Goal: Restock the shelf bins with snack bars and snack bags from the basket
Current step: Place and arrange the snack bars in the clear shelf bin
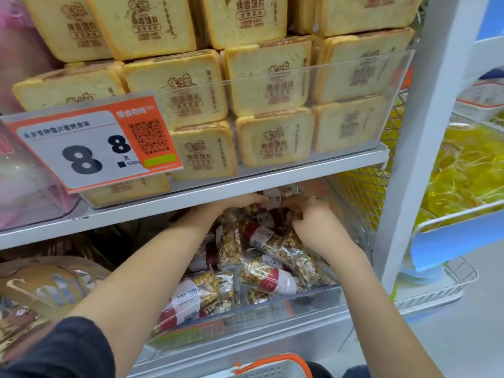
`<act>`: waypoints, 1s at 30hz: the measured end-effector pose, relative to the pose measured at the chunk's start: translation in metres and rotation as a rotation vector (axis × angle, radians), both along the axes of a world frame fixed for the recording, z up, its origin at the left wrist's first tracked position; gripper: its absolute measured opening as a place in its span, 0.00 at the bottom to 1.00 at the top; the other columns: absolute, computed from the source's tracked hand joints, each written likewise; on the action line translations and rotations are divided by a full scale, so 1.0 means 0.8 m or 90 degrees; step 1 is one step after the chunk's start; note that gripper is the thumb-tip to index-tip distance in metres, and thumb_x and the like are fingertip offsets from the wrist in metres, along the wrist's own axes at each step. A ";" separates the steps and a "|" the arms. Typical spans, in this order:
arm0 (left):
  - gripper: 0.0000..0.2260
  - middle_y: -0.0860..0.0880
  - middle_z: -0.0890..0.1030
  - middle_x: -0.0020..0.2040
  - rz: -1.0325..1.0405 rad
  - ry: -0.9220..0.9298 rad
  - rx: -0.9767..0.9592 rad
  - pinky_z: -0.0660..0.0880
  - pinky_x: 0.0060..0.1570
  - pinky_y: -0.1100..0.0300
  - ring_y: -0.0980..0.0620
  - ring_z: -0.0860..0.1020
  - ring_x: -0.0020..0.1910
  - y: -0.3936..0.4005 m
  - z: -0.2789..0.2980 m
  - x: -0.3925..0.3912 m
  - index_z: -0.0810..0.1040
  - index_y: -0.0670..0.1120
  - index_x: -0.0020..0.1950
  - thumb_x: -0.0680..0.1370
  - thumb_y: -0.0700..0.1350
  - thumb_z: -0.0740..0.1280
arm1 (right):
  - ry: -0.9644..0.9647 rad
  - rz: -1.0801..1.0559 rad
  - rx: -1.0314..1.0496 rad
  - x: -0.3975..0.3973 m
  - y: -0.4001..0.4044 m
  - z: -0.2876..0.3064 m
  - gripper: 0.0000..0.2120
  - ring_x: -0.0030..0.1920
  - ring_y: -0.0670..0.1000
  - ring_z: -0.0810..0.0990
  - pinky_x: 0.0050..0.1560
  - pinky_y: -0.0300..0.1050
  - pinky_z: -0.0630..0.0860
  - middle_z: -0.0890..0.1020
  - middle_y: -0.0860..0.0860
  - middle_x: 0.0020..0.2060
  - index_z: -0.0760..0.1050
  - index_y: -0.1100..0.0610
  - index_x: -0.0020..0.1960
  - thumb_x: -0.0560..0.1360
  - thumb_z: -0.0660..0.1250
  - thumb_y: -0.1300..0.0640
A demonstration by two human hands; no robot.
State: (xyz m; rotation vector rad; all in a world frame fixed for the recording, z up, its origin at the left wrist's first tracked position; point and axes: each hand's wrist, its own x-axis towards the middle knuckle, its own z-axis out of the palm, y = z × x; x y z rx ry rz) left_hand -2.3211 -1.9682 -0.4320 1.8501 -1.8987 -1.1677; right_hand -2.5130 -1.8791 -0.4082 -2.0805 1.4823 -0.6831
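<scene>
A: Where are the hands?

B: I see both reaching deep into the clear bin (pixel 272 309) on the lower shelf. The left hand (pixel 240 200) and the right hand (pixel 308 214) each curl fingers around one snack bar (pixel 272 200) at the back, held between them.

A: And the rest?

B: More snack bars (pixel 245 268) fill the bin. The basket (pixel 272 365), orange-rimmed, sits below. Bread packs (pixel 267 83) are stacked on the shelf above, behind a price tag (pixel 92 148).
</scene>
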 end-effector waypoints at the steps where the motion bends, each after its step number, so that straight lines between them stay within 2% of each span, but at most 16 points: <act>1: 0.14 0.40 0.77 0.60 -0.010 -0.024 -0.038 0.69 0.54 0.62 0.43 0.75 0.57 0.001 0.000 -0.005 0.72 0.36 0.64 0.81 0.42 0.60 | -0.002 0.001 0.000 0.001 -0.001 0.000 0.20 0.32 0.43 0.70 0.30 0.40 0.69 0.76 0.45 0.42 0.75 0.49 0.63 0.77 0.57 0.65; 3: 0.14 0.40 0.77 0.59 -0.036 -0.081 -0.120 0.67 0.53 0.62 0.44 0.74 0.57 0.004 -0.001 -0.013 0.73 0.36 0.62 0.82 0.44 0.59 | -0.009 0.010 0.009 -0.003 -0.002 -0.002 0.19 0.33 0.44 0.70 0.34 0.41 0.72 0.78 0.48 0.46 0.75 0.49 0.63 0.77 0.57 0.65; 6: 0.18 0.43 0.70 0.69 -0.117 -0.154 -0.144 0.63 0.65 0.59 0.45 0.68 0.68 0.004 -0.004 -0.009 0.67 0.41 0.70 0.82 0.46 0.58 | -0.053 0.020 0.025 -0.012 -0.003 -0.001 0.19 0.34 0.42 0.72 0.31 0.27 0.68 0.80 0.51 0.55 0.76 0.51 0.61 0.76 0.56 0.67; 8: 0.25 0.48 0.63 0.74 -0.182 -0.155 -0.118 0.59 0.70 0.60 0.49 0.62 0.72 0.008 -0.001 -0.007 0.61 0.45 0.75 0.80 0.49 0.62 | -0.074 0.019 0.024 -0.018 -0.004 0.002 0.18 0.40 0.44 0.75 0.34 0.24 0.67 0.80 0.51 0.56 0.77 0.53 0.60 0.77 0.56 0.67; 11: 0.32 0.50 0.64 0.74 -0.210 -0.230 -0.089 0.58 0.68 0.61 0.49 0.63 0.72 0.006 0.002 -0.002 0.60 0.47 0.75 0.75 0.51 0.69 | -0.088 0.019 0.040 -0.023 -0.004 0.003 0.18 0.55 0.50 0.77 0.48 0.33 0.71 0.80 0.52 0.58 0.77 0.54 0.60 0.77 0.56 0.67; 14: 0.29 0.47 0.68 0.71 -0.185 -0.267 -0.072 0.61 0.62 0.63 0.46 0.67 0.69 0.001 -0.003 0.009 0.65 0.45 0.72 0.74 0.48 0.71 | -0.079 0.025 0.054 -0.024 -0.001 0.000 0.18 0.52 0.50 0.78 0.44 0.32 0.72 0.81 0.52 0.55 0.77 0.52 0.59 0.76 0.56 0.67; 18: 0.27 0.43 0.67 0.71 -0.166 -0.325 -0.059 0.63 0.63 0.59 0.43 0.67 0.68 0.009 0.005 0.023 0.63 0.40 0.73 0.77 0.44 0.68 | -0.080 0.026 0.062 -0.025 -0.005 -0.004 0.17 0.47 0.50 0.79 0.40 0.33 0.74 0.81 0.51 0.52 0.77 0.52 0.58 0.77 0.57 0.66; 21: 0.22 0.44 0.73 0.66 -0.129 -0.279 -0.076 0.66 0.63 0.57 0.48 0.72 0.61 0.006 -0.005 0.027 0.69 0.42 0.68 0.76 0.42 0.69 | -0.083 0.022 0.047 -0.022 -0.009 -0.005 0.17 0.41 0.49 0.79 0.32 0.33 0.74 0.81 0.52 0.52 0.77 0.52 0.57 0.77 0.57 0.66; 23: 0.09 0.52 0.76 0.53 -0.079 -0.220 -0.089 0.68 0.61 0.60 0.59 0.71 0.48 0.005 -0.007 0.025 0.74 0.52 0.54 0.77 0.40 0.66 | -0.094 0.010 0.030 -0.020 -0.011 -0.004 0.18 0.37 0.49 0.79 0.31 0.41 0.75 0.81 0.52 0.48 0.76 0.50 0.57 0.76 0.57 0.66; 24: 0.13 0.60 0.71 0.46 -0.058 -0.207 -0.081 0.66 0.54 0.68 0.65 0.66 0.42 0.005 -0.004 0.021 0.68 0.58 0.46 0.79 0.39 0.63 | -0.101 0.003 0.021 -0.019 -0.012 -0.003 0.18 0.33 0.47 0.78 0.29 0.42 0.74 0.81 0.52 0.47 0.75 0.49 0.58 0.76 0.57 0.67; 25: 0.16 0.61 0.65 0.42 -0.079 -0.208 -0.097 0.64 0.49 0.74 0.66 0.64 0.39 0.008 -0.002 0.017 0.62 0.61 0.42 0.80 0.40 0.60 | -0.109 0.000 0.012 -0.018 -0.011 -0.002 0.20 0.31 0.44 0.75 0.28 0.41 0.72 0.80 0.51 0.48 0.73 0.49 0.61 0.76 0.57 0.67; 26: 0.15 0.60 0.64 0.39 -0.087 -0.213 -0.125 0.65 0.47 0.75 0.65 0.64 0.38 0.013 0.004 0.011 0.62 0.60 0.40 0.81 0.42 0.59 | -0.115 0.002 0.002 -0.017 -0.011 -0.001 0.22 0.32 0.44 0.74 0.31 0.39 0.70 0.79 0.51 0.51 0.70 0.49 0.65 0.76 0.58 0.67; 27: 0.08 0.57 0.68 0.39 -0.084 -0.220 -0.148 0.69 0.49 0.70 0.63 0.67 0.38 0.013 0.002 0.011 0.68 0.56 0.40 0.79 0.47 0.59 | -0.117 0.009 -0.008 -0.016 -0.010 -0.001 0.24 0.35 0.45 0.73 0.35 0.39 0.69 0.77 0.51 0.54 0.67 0.49 0.69 0.75 0.60 0.66; 28: 0.11 0.50 0.72 0.38 -0.076 -0.178 -0.169 0.75 0.51 0.56 0.56 0.71 0.38 0.009 -0.002 0.010 0.74 0.46 0.42 0.77 0.52 0.59 | -0.112 0.015 -0.016 -0.015 -0.009 -0.002 0.26 0.37 0.46 0.73 0.38 0.39 0.69 0.76 0.51 0.55 0.64 0.49 0.71 0.75 0.62 0.65; 29: 0.17 0.45 0.73 0.39 -0.081 -0.171 -0.195 0.75 0.52 0.45 0.49 0.72 0.38 0.002 -0.010 0.014 0.76 0.38 0.46 0.76 0.53 0.59 | -0.100 0.015 -0.023 -0.013 -0.008 -0.004 0.28 0.39 0.47 0.74 0.38 0.40 0.70 0.76 0.51 0.55 0.61 0.49 0.72 0.75 0.64 0.63; 30: 0.15 0.43 0.73 0.40 -0.110 -0.178 -0.197 0.75 0.53 0.45 0.48 0.71 0.40 0.008 -0.003 0.010 0.76 0.36 0.48 0.77 0.49 0.60 | -0.084 0.011 -0.029 -0.010 -0.009 -0.006 0.28 0.40 0.49 0.74 0.37 0.41 0.70 0.78 0.51 0.54 0.60 0.49 0.72 0.75 0.66 0.60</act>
